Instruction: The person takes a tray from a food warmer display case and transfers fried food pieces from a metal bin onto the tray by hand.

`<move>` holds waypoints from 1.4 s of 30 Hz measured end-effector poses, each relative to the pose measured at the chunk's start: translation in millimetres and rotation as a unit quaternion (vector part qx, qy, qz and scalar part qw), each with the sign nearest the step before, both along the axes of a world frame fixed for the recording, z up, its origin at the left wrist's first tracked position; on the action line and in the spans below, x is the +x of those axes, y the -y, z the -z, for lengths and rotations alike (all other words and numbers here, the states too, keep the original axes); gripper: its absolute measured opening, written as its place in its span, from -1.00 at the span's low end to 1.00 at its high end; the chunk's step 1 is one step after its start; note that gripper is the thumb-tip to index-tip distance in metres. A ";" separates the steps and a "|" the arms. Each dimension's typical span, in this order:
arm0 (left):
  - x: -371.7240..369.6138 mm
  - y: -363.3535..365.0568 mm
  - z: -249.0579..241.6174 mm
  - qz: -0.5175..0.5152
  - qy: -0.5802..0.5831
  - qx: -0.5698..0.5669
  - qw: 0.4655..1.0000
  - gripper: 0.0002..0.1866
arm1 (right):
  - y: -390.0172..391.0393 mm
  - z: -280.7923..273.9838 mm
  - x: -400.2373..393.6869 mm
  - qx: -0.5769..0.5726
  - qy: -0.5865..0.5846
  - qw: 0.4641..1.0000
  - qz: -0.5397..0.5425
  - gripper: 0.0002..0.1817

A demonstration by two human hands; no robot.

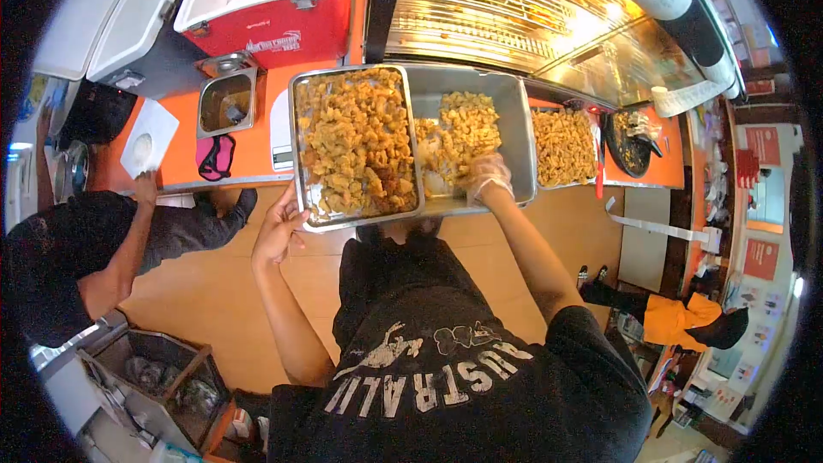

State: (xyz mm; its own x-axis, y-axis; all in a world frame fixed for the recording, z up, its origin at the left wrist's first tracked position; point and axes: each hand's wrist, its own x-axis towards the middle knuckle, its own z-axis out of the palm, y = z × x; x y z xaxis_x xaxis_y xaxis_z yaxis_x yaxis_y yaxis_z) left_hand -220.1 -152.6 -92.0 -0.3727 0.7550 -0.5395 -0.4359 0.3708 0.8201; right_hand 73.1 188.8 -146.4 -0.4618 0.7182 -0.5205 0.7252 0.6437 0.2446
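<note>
My left hand (279, 227) grips the lower left edge of a shallow metal tray (417, 180) heaped with browned fried pieces (356, 137) that look like chicken. This tray overlaps the left side of a deep metal pan (516, 124). Inside the pan lie more fried chicken pieces (470, 124), lighter in colour. My right hand (490, 176), in a clear plastic glove, is down in the pan with its fingers curled against those pieces; its fingertips are partly hidden.
Right of the pan sits another heaped tray (564, 183), then a black dish (628, 159). A lit display case (514, 13) rises behind. Left are a red cooler (274, 30) and a small metal container (227, 103). One person (86, 249) works at left; another (681, 321) is at right.
</note>
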 end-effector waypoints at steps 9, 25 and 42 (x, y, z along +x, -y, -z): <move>2.7 -2.2 -6.7 -0.010 -0.011 -0.019 1.000 -0.17 | -12.2 -11.9 31.3 -0.101 -0.063 0.991 0.067 -0.58; 4.1 -3.4 -8.1 -0.017 -0.002 -0.010 1.000 -0.13 | 13.5 -40.3 -10.2 -0.083 0.018 0.982 0.169 -0.16; 4.8 -2.7 -6.8 -0.019 -0.007 0.008 1.000 -0.15 | -54.8 -11.7 51.8 -0.227 -0.101 0.959 -0.136 -0.68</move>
State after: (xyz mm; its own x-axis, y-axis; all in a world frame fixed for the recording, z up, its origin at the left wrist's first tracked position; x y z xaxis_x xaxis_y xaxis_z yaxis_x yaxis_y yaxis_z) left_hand -215.3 -150.0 -85.3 -0.4089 0.7485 -0.5221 -0.4377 0.3412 0.8319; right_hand 124.9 243.6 -134.6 -0.7247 0.2771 -0.6308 0.5179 0.8230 -0.2334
